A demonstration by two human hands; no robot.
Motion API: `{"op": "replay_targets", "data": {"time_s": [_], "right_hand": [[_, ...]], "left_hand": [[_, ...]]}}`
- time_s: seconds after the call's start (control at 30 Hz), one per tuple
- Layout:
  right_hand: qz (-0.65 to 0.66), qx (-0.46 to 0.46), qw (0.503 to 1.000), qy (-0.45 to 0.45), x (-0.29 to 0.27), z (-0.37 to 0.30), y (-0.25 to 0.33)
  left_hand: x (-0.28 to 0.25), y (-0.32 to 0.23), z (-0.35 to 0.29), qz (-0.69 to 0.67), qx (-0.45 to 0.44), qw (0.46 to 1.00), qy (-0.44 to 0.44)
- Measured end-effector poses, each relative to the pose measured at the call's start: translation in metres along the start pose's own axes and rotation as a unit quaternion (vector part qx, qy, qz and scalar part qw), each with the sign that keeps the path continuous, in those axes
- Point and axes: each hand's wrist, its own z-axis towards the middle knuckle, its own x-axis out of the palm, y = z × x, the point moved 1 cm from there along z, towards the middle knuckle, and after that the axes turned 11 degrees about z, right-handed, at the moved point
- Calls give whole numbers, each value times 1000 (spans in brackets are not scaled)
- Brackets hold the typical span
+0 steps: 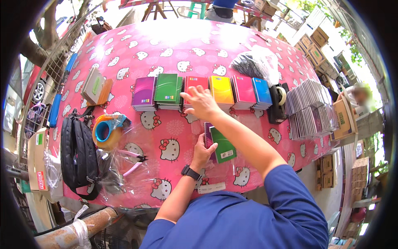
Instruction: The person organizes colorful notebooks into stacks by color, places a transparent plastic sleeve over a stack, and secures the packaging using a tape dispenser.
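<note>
My left hand grips two small spiral notebooks near the table's front edge: a green notebook lies over a purple notebook. My right hand stretches forward, fingers spread, over the red notebook stack; whether the fingertips touch it I cannot tell. That stack stands in a row, with a purple stack and a green stack to its left. To its right come a yellow stack, a pink stack and a blue stack.
A black tape dispenser and piled notebooks stand at the right. Leftward lie a black bag, tape rolls, pink-handled cutters and clear plastic. A plastic bag sits behind the row. Another person is at far right.
</note>
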Motion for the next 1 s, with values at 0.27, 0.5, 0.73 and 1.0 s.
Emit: {"op": "replay_targets", "data": {"time_s": [0.27,0.5,0.73,1.0], "right_hand": [[-22,43,993,110,14,12,-11],[253,181,918,-246,-35,-27,-39],[601,492,597,-202,-28,-214,-22],[172,224,941,-186,-53,-138,-36]], "left_hand": [[12,-17,-3,131,148,968,-154],[13,0,1,193,75,976,-68],[9,11,8,35,72,994,-80],[7,6,8,146,65,983,-94]]}}
